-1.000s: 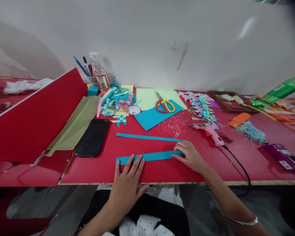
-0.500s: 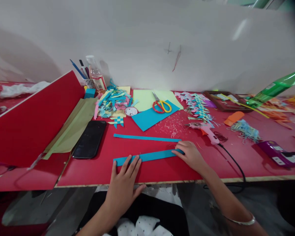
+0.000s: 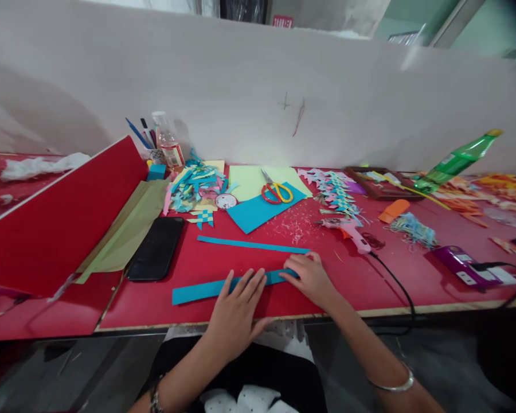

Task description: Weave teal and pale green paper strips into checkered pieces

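A wide blue paper strip [image 3: 198, 293] lies slightly slanted near the front of the red table. My left hand [image 3: 236, 307] rests over its middle, fingers stretched out and pressing it flat. At the strip's right end, my right hand [image 3: 312, 279] has its fingers closed on the paper, with the thumb along the near side. A narrower blue strip [image 3: 249, 245] lies just beyond, its right end reaching my right hand's fingers. Farther back, scissors [image 3: 277, 192] with red and yellow handles lie on a blue paper sheet [image 3: 253, 215].
A black phone [image 3: 156, 249] and a leaning red board [image 3: 69, 212] are on the left. Paper scraps [image 3: 198, 186] sit behind. To the right are a pink glue gun [image 3: 346, 229] with its cable, a purple power socket [image 3: 464, 268] and a tilted green bottle [image 3: 458, 160].
The wide strip has shifted left and toward me under my hands. My left hand has slid right along it, closer to my right hand. The view has tilted up slightly.
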The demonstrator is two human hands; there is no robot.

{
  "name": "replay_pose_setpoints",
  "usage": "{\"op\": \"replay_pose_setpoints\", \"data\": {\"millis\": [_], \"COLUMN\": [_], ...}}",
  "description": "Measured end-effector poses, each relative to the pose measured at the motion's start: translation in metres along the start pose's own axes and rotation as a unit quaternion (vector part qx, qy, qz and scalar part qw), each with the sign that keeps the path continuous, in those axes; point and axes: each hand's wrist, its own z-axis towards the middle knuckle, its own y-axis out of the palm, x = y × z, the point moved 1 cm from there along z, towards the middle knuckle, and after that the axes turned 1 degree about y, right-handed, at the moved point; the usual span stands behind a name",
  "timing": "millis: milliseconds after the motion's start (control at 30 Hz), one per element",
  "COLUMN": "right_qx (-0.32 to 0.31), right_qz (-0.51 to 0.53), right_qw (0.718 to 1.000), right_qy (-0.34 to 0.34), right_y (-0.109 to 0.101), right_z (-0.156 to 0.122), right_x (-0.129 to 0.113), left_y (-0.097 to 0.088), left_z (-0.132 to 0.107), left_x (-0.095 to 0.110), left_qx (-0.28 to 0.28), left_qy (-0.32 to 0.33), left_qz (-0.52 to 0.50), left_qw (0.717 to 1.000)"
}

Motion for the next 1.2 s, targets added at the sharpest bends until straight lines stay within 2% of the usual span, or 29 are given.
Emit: {"op": "replay_pose_setpoints", "data": {"millis": [133, 333, 467, 733, 867, 1000, 1200], "right_qx": [0.019, 0.028, 0.027, 0.027, 0.035, 0.033, 0.029], "right_qz": [0.046, 0.12, 0.101, 0.064, 0.062, 0.051, 0.03], "right_qw": [0.999, 0.991, 0.992, 0.991, 0.99, 0.991, 0.991], "right_qy": [0.019, 0.046, 0.078, 0.11, 0.122, 0.123, 0.123], "right_y": [0.004, 0.002, 0.001, 0.0, 0.001, 0.001, -0.002], "right_z": [0.001, -0.01, -0.014, -0.013, -0.015, -0.015, -0.016], "right_x": [-0.013, 0.01, 0.019, 0.015, 0.015, 0.013, 0.011], "left_y": [0.009, 0.011, 0.012, 0.011, 0.005, 0.0, 0.001], "left_z": [0.005, 0.003, 0.004, 0.003, -0.015, -0.043, -0.074], "left_x": [0.006, 0.008, 0.009, 0.005, -0.01, -0.026, -0.039], "left_qx": [-0.009, -0.018, -0.029, -0.037, -0.043, -0.034, -0.02], "left_qy": [-0.003, -0.019, -0.03, -0.028, -0.028, -0.066, -0.115], "left_qz": [-0.01, -0.007, -0.01, -0.018, 0.0, 0.033, 0.066], "left_qw": [1.0, 1.0, 0.999, 0.999, 0.999, 0.997, 0.991]}}
